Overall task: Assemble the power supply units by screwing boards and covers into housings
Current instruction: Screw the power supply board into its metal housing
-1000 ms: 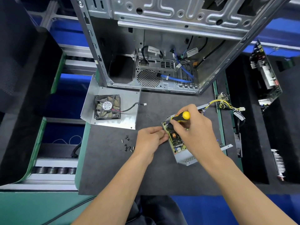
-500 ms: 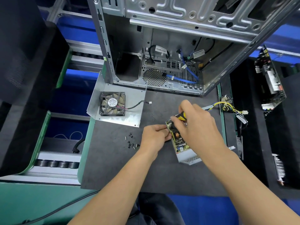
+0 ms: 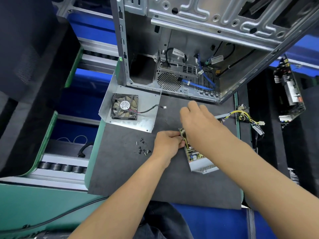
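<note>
An open power supply unit lies on the dark mat: a green circuit board [image 3: 194, 155] sits in a silver perforated housing [image 3: 202, 167]. My left hand [image 3: 166, 144] pinches the near-left edge of the board and housing. My right hand [image 3: 200, 125] hovers curled over the unit's far end. It covers the yellow and black screwdriver it gripped a moment ago, so neither handle nor tip shows. Several small black screws [image 3: 142, 149] lie loose on the mat to the left of my left hand.
A metal cover plate [image 3: 148, 120] carrying a black fan [image 3: 124, 107] lies at the mat's far left. An open silver computer chassis [image 3: 189, 49] stands behind. A yellow wire harness [image 3: 246, 116] trails off right. Another board [image 3: 290, 94] leans in the right bin. Roller conveyors run along the left.
My right hand has turned over the screwdriver, so its yellow handle is no longer seen. My left hand stays at the board's edge. The view has shifted slightly.
</note>
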`<state>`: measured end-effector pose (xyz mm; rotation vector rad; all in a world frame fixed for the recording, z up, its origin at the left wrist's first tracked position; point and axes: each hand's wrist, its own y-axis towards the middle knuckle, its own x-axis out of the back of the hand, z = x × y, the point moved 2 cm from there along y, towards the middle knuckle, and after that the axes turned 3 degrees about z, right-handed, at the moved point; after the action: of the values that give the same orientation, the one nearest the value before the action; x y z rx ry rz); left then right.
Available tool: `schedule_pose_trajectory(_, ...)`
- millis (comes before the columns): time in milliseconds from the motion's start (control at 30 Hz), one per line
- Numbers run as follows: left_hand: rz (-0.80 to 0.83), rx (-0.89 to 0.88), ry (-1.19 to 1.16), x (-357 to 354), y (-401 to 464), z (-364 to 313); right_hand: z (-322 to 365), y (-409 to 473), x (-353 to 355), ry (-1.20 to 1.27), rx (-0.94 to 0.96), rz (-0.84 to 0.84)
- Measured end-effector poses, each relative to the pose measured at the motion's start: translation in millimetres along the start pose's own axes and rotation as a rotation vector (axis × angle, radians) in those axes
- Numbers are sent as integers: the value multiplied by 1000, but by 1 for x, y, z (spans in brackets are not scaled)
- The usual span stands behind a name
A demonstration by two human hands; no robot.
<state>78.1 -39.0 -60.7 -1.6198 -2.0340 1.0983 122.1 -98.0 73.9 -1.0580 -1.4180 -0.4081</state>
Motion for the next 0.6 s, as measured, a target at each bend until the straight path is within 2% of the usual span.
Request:
schedule_pose_trajectory(133,3,3,-21,-1,-4,-4,-4,0,2,-83,-43,53)
schedule_pose_trajectory(333,25,12,-48,0,-4,-3,-11,-5,-4,-123,43,63)
schedule_pose_trajectory(500,18,14,-82,0,1,-1,-24,-1,-12,-119,-31,118)
schedule_pose_trajectory(600,25,20,-100,1,4,2,-26,-10,-10,-54,-23,54)
